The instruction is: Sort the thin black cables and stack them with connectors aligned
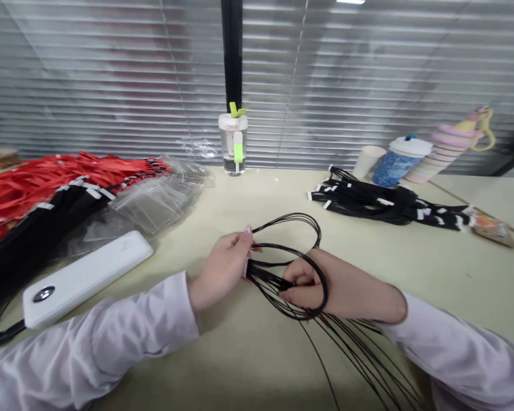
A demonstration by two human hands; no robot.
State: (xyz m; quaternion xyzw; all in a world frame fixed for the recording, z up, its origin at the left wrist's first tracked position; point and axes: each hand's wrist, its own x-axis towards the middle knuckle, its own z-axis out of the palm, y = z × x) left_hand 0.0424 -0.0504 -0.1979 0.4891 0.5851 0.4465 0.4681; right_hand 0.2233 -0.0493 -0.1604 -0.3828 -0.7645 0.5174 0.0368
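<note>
A bundle of thin black cables (321, 274), looped into coils, is held between both hands above the table. My left hand (226, 265) is closed on the left end of the bundle, where a small white tag or connector (246, 267) shows at the fingers. Inside the front loop, my right hand (325, 282) pinches the gathered strands. Loose cable ends (360, 354) trail from under the right wrist toward the table's near edge.
Red straps (68, 171), black cables (38, 228) and clear plastic bags (154, 200) pile at left behind a white power bank (89, 277). A water bottle (233, 145) stands by the blinds. More black cable bundles (381, 200) lie right, before a paper cup (367, 161) and tumblers (400, 162).
</note>
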